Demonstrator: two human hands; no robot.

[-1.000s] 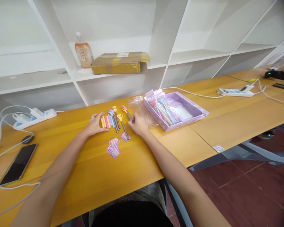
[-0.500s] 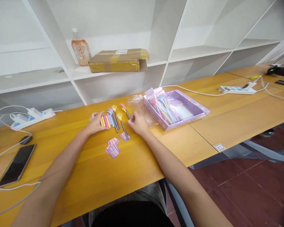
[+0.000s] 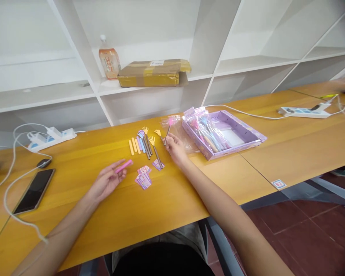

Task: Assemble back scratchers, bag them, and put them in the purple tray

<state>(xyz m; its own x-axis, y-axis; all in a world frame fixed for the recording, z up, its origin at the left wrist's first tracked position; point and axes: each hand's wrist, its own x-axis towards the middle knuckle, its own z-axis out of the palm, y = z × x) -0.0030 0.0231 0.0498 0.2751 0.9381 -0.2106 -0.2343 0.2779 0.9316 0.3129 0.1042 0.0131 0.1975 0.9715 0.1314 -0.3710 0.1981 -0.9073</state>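
Observation:
Between the fingers of my left hand (image 3: 110,179) is a pink stick (image 3: 123,166), raised over the table. My right hand (image 3: 174,147) grips the dark rod of a pink hand-shaped piece (image 3: 170,122), which points up. Left of it lie a yellow hand-shaped piece (image 3: 158,132) and another yellow one (image 3: 152,140) with its rod across a small card (image 3: 158,165). Several yellow, purple and blue sticks (image 3: 136,145) lie side by side, next to more hand-topped rods (image 3: 146,143). Nearer me is a small pile of printed cards (image 3: 144,179).
Clear plastic bags (image 3: 189,142) lie beside a purple tray (image 3: 253,141) holding bagged pieces. A phone (image 3: 36,191), a mouse (image 3: 44,163), cables and a power strip (image 3: 53,141) are at left. A bottle (image 3: 109,63) and cardboard box (image 3: 149,74) stand on the shelf.
My left hand has moved back from the row of sticks with the pink one taken up. My right hand has lifted the pink hand-shaped piece upright. The view has shifted slightly.

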